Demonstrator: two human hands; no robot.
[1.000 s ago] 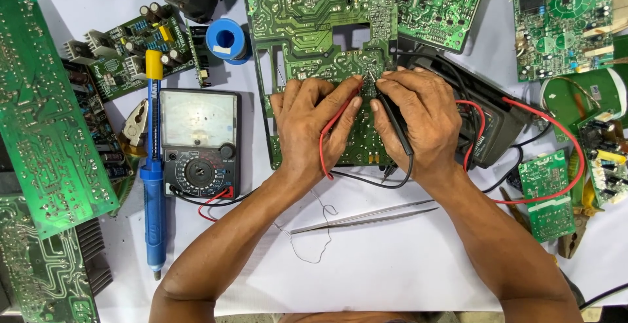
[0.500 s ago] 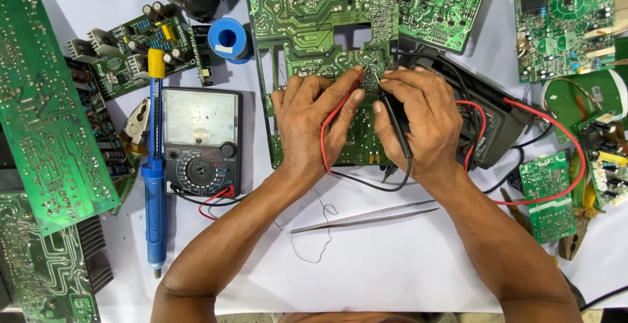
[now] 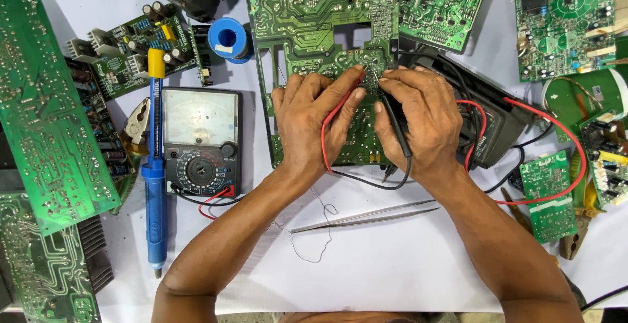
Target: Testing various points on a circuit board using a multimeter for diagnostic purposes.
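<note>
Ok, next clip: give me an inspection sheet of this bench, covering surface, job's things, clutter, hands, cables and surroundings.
Surface: white sheet over the bench, crowded along the edges.
Job's things: large green circuit board, solder side up; red probe and black probe tipped onto it.
Clutter: analog multimeter, blue desoldering pump, tweezers, blue solder spool, pliers, several other green boards.
Hands: left hand holds the red probe; right hand holds the black probe; both rest on the board.
Cables: red lead loops at the right; thin loose wire near the tweezers.
Surroundings: nothing seen.
</note>
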